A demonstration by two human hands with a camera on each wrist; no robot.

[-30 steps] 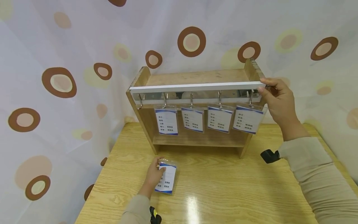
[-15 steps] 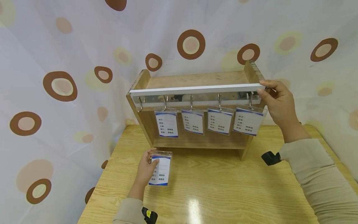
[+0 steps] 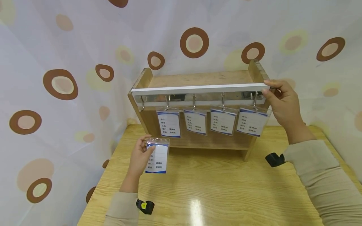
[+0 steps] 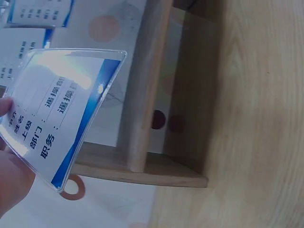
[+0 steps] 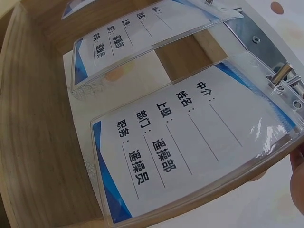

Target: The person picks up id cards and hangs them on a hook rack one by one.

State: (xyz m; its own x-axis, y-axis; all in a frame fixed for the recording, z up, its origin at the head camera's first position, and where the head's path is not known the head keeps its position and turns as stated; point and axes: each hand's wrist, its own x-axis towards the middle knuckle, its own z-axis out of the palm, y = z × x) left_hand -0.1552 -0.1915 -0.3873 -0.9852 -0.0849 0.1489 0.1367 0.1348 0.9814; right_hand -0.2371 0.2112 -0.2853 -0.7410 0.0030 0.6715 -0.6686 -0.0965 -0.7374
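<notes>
My left hand (image 3: 140, 157) pinches a clear-sleeved badge card (image 3: 157, 158) by its left side, holding it upright in front of the rack's lower left corner. In the left wrist view the same badge card (image 4: 61, 109) fills the left part, with a thumb on its edge. My right hand (image 3: 282, 99) grips the right end of the white-edged hook rail (image 3: 198, 89) on the wooden rack (image 3: 249, 147). Several badge cards hang from its hooks; the rightmost hanging badge (image 5: 190, 142) shows large in the right wrist view. The leftmost hook (image 3: 142, 105) carries no badge.
The rack stands on a light wood table (image 3: 220, 185), close to a wall covering (image 3: 85, 37) with brown and cream circles. The rack's left side panel (image 3: 141, 117) rises just behind the held badge.
My left hand has lifted the badge card from low over the table, up and to the left toward the rack. The right hand stays at the rail's end.
</notes>
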